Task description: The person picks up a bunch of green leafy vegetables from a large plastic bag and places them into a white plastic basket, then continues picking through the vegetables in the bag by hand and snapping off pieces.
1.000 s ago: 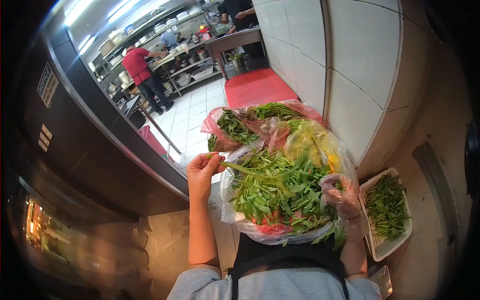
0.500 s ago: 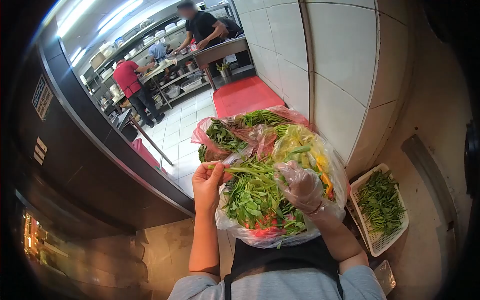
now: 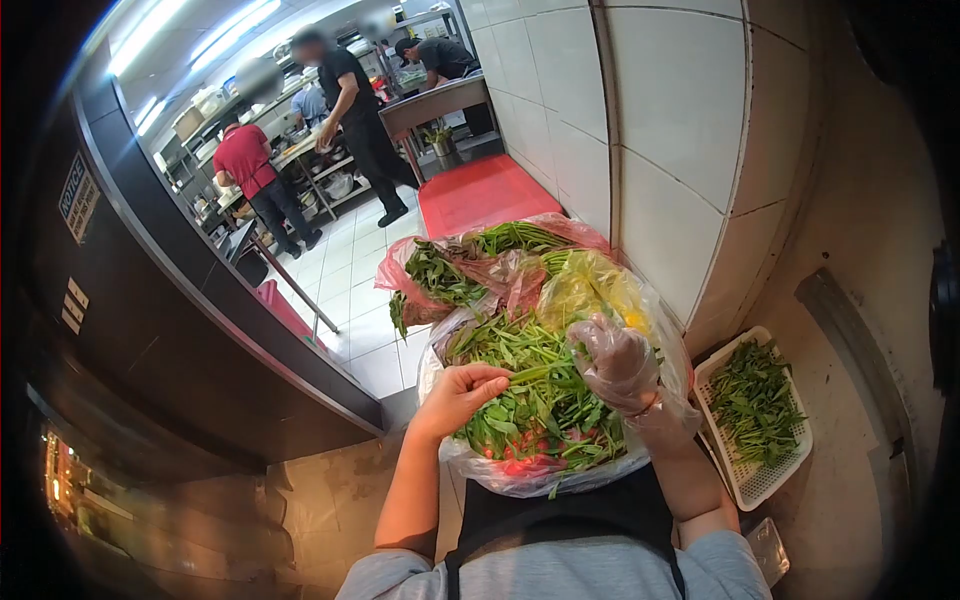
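My left hand (image 3: pixel 462 392), bare, pinches one end of a long green stem (image 3: pixel 538 372), smooth and straight, which runs across to my right hand (image 3: pixel 617 362). That hand wears a thin, crinkled clear glove, fingers curled over the stem's other end, though I cannot tell if they truly grip it. Under both hands sits a glossy clear plastic bag (image 3: pixel 455 455), heaped with flat, pointed leafy greens (image 3: pixel 545 418). Beyond the hands, a pink bag (image 3: pixel 518 275) and a yellow bag (image 3: pixel 578 292) hold more greens. Right of my right hand, a white perforated basket (image 3: pixel 748 490) holds darker trimmed leaves (image 3: pixel 755 400)
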Demonstrator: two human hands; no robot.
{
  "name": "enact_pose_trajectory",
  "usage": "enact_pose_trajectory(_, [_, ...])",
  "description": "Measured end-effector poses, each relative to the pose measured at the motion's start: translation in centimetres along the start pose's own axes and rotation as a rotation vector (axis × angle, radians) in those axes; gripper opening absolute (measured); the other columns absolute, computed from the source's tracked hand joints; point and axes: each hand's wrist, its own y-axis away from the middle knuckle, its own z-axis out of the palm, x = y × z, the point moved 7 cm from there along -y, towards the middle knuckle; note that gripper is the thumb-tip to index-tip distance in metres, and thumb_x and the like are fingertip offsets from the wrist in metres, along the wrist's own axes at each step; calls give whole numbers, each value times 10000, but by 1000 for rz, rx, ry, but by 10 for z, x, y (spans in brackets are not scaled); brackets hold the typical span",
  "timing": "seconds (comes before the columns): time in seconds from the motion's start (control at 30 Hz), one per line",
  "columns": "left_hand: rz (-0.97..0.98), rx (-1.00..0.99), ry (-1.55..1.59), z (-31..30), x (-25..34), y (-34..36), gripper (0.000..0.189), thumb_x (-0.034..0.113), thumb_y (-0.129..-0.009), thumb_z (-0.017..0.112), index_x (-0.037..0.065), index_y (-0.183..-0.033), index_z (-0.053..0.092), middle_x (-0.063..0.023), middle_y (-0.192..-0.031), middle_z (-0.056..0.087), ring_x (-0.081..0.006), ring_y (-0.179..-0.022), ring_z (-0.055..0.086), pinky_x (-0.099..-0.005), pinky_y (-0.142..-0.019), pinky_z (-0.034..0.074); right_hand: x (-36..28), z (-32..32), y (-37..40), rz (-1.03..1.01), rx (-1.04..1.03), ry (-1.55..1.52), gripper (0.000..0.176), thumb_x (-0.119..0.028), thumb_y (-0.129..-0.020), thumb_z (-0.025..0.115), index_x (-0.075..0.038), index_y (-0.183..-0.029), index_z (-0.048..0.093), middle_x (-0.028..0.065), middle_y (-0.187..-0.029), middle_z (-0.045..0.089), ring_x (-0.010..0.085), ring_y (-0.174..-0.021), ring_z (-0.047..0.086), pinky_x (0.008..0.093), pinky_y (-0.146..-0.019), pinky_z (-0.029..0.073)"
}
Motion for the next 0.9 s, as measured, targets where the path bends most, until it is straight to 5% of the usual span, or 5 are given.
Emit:
enact_pose_trajectory(0.3, [-108,231,470,-7,-19,-2,191,256,-981,532,77,-1043,511,57,-727,466,-27,-553,378,-180,-492,324,15,8,2,209,-36,-401,151,-155,-803,653,-106,-945,641,127,-930,642,336,-774,632,414,-665,508])
enact_pose_trajectory(0.5, [-12,130,181,-1,-6,-5,147,230,-984,517,110,-1066,493,62,-722,438,-40,-548,384,-190,-485,324,14,7,-2,321,-126,-530,121,-151,-826,647,-67,-913,633,168,-851,643,350,-793,625,398,-692,489])
enact_pose_trajectory(0.7, [-103,187,733,-1,-23,-6,109,225,-1001,475,117,-1000,459,43,-690,417,-39,-528,358,-201,-456,271,15,19,2,344,-126,-673,105,-125,-840,626,-32,-889,634,169,-840,647,293,-769,640,350,-715,482])
enact_pose_trajectory(0.9, [-111,316,459,-11,-37,-7,128,242,-1007,457,129,-951,437,37,-694,407,-50,-541,378,-204,-461,289,27,40,8,452,-254,-894,122,-125,-850,623,-31,-917,660,150,-867,671,228,-786,654,324,-705,488])
